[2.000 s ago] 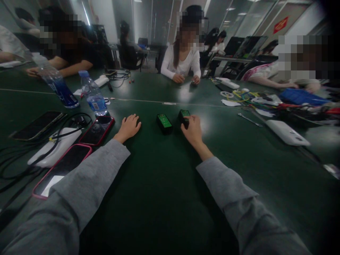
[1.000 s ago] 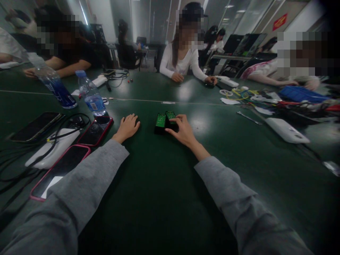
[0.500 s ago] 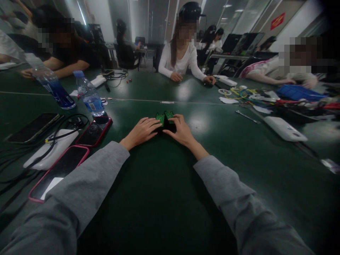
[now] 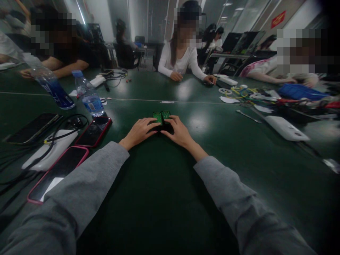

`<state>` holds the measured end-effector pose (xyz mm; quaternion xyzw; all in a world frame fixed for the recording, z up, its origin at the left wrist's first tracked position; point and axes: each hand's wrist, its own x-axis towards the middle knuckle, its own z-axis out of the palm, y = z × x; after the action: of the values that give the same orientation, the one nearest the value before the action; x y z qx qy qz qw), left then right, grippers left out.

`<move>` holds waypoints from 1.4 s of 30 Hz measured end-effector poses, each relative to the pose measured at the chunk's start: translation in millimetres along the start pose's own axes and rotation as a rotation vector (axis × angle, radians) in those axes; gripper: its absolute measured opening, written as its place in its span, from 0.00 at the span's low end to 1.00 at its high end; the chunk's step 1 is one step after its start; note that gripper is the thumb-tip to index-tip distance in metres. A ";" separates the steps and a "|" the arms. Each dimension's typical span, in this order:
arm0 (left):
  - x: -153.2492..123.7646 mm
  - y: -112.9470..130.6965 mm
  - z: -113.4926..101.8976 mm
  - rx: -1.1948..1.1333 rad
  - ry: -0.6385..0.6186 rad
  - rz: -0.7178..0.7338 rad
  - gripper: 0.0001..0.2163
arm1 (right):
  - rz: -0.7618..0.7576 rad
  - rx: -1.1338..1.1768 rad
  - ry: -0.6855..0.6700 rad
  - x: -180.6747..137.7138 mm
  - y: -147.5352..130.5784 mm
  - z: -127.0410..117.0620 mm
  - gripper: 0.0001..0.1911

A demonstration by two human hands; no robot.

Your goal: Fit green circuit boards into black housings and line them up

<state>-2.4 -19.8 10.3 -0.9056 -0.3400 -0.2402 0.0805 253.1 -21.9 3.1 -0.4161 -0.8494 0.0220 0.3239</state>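
Note:
Two small green circuit boards lie side by side on the dark green table, in the middle of the view. My left hand [image 4: 139, 130] grips the left circuit board [image 4: 157, 116] between fingers on top and a thumb at the near side. The right circuit board [image 4: 166, 114] is held the same way by my right hand [image 4: 179, 131]. A narrow dark gap runs between the boards. Their near parts are black and in shadow, so I cannot tell whether the edges touch. Both thumbs point inward, nearly meeting.
To the left are a blue-labelled water bottle [image 4: 91, 97], a larger bottle [image 4: 57, 90], phones [image 4: 94, 131], a white power bank [image 4: 50, 148] and black cables. At right lie a wrench-like metal tool [image 4: 248, 116], a white device [image 4: 287, 128] and tangled wires [image 4: 241, 92]. People sit across the table.
The two boards have come closer together. The wedge-shaped dark gap between them has narrowed. My right hand has shifted slightly left with its board, and the left board has moved slightly left too.

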 end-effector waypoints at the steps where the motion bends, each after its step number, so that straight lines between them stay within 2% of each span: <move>1: 0.1 0.2 -0.4 0.001 0.000 -0.002 0.19 | 0.000 0.003 -0.002 -0.1 -0.6 -0.6 0.27; 6: 0.9 1.6 -2.6 0.000 -0.014 -0.018 0.19 | 0.008 0.014 -0.012 -0.3 -4.0 -3.6 0.24; 25: 0.4 -1.7 -0.8 -0.010 0.022 0.001 0.18 | 0.014 0.009 -0.012 0.2 -0.1 -1.5 0.26; 30: 0.2 -2.8 0.2 -0.004 0.041 -0.013 0.17 | 0.048 0.014 -0.020 0.9 2.8 0.5 0.30; 42: 0.2 0.3 -1.9 0.009 0.029 -0.016 0.18 | 0.102 -0.007 -0.028 0.2 4.5 2.9 0.29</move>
<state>-2.8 -20.5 12.1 -0.8988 -0.3473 -0.2527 0.0874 254.5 -18.2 -0.5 -0.4595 -0.8317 0.0413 0.3090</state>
